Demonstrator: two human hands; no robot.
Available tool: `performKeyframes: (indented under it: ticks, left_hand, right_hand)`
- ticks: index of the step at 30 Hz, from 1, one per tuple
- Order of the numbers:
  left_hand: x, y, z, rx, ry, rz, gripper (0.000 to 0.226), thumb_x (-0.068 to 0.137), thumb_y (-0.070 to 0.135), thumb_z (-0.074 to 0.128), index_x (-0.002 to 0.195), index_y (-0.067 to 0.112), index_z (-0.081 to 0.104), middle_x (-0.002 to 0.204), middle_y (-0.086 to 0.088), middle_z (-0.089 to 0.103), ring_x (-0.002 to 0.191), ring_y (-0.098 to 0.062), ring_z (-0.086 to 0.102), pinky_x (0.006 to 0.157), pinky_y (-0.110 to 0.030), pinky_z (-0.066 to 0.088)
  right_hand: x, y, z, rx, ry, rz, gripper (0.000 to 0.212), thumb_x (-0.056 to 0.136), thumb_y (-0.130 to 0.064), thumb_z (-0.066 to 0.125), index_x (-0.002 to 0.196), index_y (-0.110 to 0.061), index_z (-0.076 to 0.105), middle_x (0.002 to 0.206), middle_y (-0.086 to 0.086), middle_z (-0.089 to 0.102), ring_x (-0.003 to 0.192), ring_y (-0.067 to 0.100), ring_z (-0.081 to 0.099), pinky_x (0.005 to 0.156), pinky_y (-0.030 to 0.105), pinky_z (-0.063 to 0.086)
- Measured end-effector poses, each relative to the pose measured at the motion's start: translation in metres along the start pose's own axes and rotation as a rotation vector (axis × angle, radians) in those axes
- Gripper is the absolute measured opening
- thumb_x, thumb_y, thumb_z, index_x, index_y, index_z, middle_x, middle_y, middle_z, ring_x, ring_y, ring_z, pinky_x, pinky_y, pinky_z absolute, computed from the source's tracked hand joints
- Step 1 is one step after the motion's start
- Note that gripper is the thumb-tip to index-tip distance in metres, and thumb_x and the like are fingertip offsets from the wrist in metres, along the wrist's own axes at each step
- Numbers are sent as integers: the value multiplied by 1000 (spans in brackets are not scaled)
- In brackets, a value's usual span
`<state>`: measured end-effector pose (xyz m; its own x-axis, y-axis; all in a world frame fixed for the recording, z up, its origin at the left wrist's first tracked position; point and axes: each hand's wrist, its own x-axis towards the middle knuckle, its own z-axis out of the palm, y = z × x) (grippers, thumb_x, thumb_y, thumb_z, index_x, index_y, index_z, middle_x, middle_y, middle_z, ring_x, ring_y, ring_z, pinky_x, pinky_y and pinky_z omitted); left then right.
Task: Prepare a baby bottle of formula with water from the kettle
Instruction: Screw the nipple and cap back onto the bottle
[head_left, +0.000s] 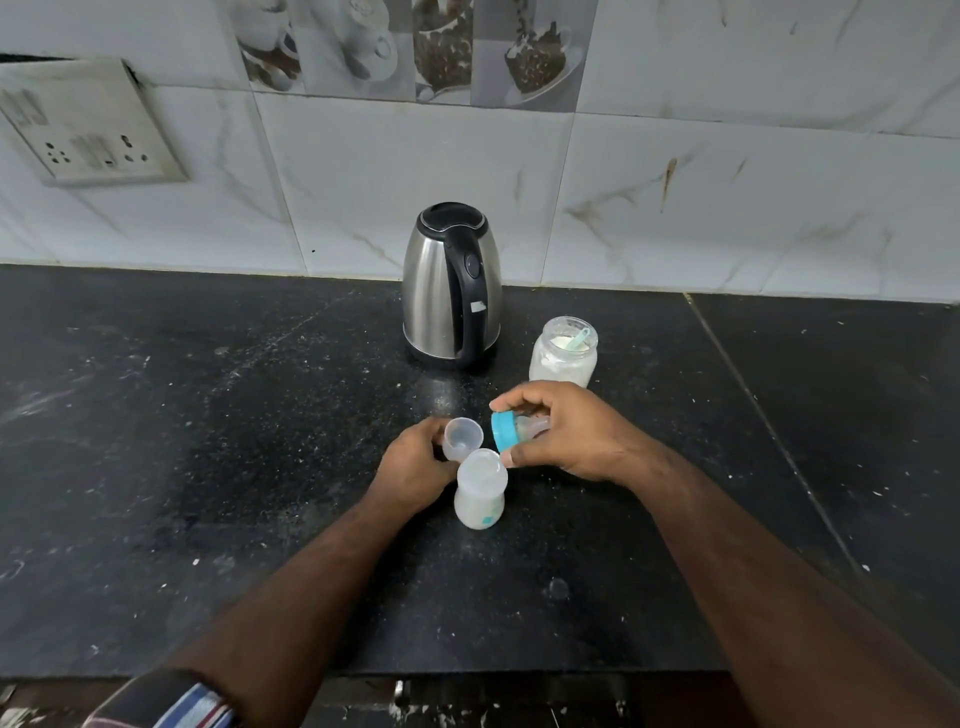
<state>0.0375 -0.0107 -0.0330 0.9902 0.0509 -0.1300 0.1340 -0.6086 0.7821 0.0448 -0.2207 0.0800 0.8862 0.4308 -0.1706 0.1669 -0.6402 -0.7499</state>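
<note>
No readable branding anywhere: the bottle (480, 493) is showing a small teal patch low on its side and the kettle (451, 286) has a pale sticker on its black handle, but both are too small to make out

The bottle is standing open-topped on the dark speckled surface (208, 467), roughly centre and a bit back from the front edge. The left hand (415, 467) is sitting just behind and left of it, its grip curling round a clear cap (461, 438). The right hand (566, 434) is pinching the teal ring with the teat (511, 432), tilted, just above and right of the bottle's mouth

The kettle is sitting near the back by the marbled wall tiles (415, 171), with an open jar of white powder (563, 353) and a scoop in it just to its right. Loads of bare surface is stretching out left and right. A socket plate (88, 130) is showing on the wall, upper left
</note>
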Motion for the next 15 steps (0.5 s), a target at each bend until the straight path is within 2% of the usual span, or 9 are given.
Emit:
performKeyframes:
  ticks: [3,6,11,13,15]
  left_hand:
    - [0,0,-1,18,-8,25,54,76,41,87,124,26,68,111,10,73,100,-9,68,87,-33,56]
    - [0,-1,-4,6,-30,38,56,75,40,88,125,25,69,110,10,74,99,-8,69,88,-33,57]
    - [-3,-5,-8,-11,-78,44,50,74,34,88,120,31,69,105,15,75,97,-3,69,90,-35,58]
    - [-5,-5,-10,-27,-92,22,50,74,29,88,119,30,66,105,13,74,98,-7,69,90,-35,57]
    - [-8,-6,-12,-53,-70,-37,61,76,22,86,130,27,58,112,9,70,105,-12,67,93,-34,55]
  right_hand:
    - [-2,-5,4,-122,-15,-34,58,74,-22,90,126,-27,66,119,-14,63,104,-1,59,84,13,44]
    - [-3,-13,6,-203,-26,-38,54,74,-21,88,123,-26,65,115,-13,63,90,-1,58,76,14,44]
    - [0,-21,13,-351,-95,-82,53,72,-22,87,121,-29,67,118,-9,60,104,10,57,89,31,49]
    - [0,-24,15,-414,-124,-103,54,73,-23,87,124,-28,67,117,-7,60,106,13,57,92,36,50]
    - [1,-26,16,-456,-140,-124,55,74,-23,86,126,-27,67,116,-5,59,107,14,55,93,35,49]
